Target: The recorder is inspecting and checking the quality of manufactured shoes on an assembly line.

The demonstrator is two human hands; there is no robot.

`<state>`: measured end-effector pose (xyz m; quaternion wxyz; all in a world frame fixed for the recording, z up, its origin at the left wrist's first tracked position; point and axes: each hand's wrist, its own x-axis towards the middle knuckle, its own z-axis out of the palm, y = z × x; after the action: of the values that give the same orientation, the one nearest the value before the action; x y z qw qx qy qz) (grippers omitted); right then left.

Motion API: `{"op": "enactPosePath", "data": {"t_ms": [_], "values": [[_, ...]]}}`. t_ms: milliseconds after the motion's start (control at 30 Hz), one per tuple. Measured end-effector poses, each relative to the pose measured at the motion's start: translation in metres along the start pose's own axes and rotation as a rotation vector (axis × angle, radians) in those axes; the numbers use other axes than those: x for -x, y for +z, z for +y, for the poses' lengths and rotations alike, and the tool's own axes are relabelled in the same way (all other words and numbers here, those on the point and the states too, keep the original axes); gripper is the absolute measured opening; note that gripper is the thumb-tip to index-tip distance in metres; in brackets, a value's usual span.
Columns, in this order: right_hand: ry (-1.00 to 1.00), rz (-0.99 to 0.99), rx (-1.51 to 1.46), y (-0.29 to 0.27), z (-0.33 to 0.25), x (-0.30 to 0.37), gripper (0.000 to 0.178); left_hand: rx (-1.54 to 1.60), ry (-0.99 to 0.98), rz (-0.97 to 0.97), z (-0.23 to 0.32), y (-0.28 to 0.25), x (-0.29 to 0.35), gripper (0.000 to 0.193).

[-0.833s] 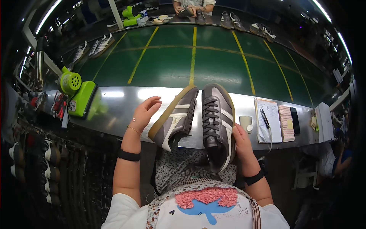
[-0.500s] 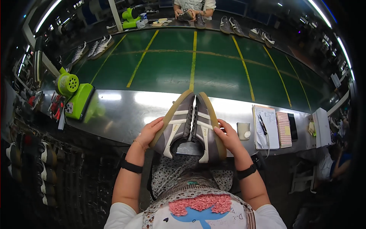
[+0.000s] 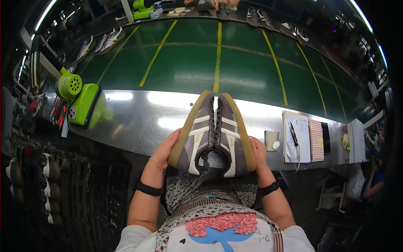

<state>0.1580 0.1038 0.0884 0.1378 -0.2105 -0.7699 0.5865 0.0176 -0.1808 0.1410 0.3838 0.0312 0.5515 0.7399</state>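
Two grey sneakers with white stripes and gum-brown soles are held side by side at the bench's near edge, toes pointing away from me. My left hand (image 3: pixel 167 148) is closed on the outer side of the left sneaker (image 3: pixel 187 147). Against the sole of the right sneaker (image 3: pixel 236 147) my right hand (image 3: pixel 258 153) is closed, its fingers partly hidden behind the shoe. The laced insides of both shoes face each other and touch near the middle. Their dark openings are turned toward me.
On the metal bench (image 3: pixel 126 126), a green machine (image 3: pixel 86 105) stands left. At right lie a small pouch (image 3: pixel 272 140), a notebook (image 3: pixel 296 138) with a pen, a patterned book (image 3: pixel 316 143) and a phone (image 3: pixel 325 137). Beyond the green belt (image 3: pixel 184 59) are more sneakers (image 3: pixel 110 41) and a co-worker's hands (image 3: pixel 222 3).
The sneakers have rolled so their outer soles show more, and their toes have moved slightly apart. My right fingers have slid behind the right shoe. The view has tilted downward a little.
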Motion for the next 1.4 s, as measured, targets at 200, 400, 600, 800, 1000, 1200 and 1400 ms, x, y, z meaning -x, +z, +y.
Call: {"op": "enactPosePath", "data": {"t_ms": [200,400,600,800,1000,1200,1400], "values": [[0.017,0.045,-0.031,0.001,0.01,-0.001,0.025,0.014,0.007,0.018,0.001,0.001,0.002,0.046],[0.013,0.068,-0.021,0.0,0.012,-0.002,0.023,0.016,0.011,0.003,0.002,0.001,0.002,0.046],[-0.022,0.071,-0.023,0.002,0.009,-0.001,0.023,0.03,0.012,-0.01,0.001,-0.001,0.003,0.047],[-0.019,0.069,-0.036,0.003,0.008,-0.001,0.023,0.007,0.037,-0.036,0.0,-0.002,0.006,0.049],[0.143,-0.165,-0.255,-0.01,-0.022,-0.002,0.039,0.007,0.029,-0.069,0.001,-0.002,0.004,0.051],[0.259,-0.304,-0.39,-0.006,-0.063,0.003,0.053,-0.092,-0.025,-0.07,0.011,0.005,0.0,0.052],[0.217,-0.216,-0.048,-0.005,-0.055,0.001,0.051,-0.054,0.022,-0.057,0.017,0.009,-0.002,0.051]]}}
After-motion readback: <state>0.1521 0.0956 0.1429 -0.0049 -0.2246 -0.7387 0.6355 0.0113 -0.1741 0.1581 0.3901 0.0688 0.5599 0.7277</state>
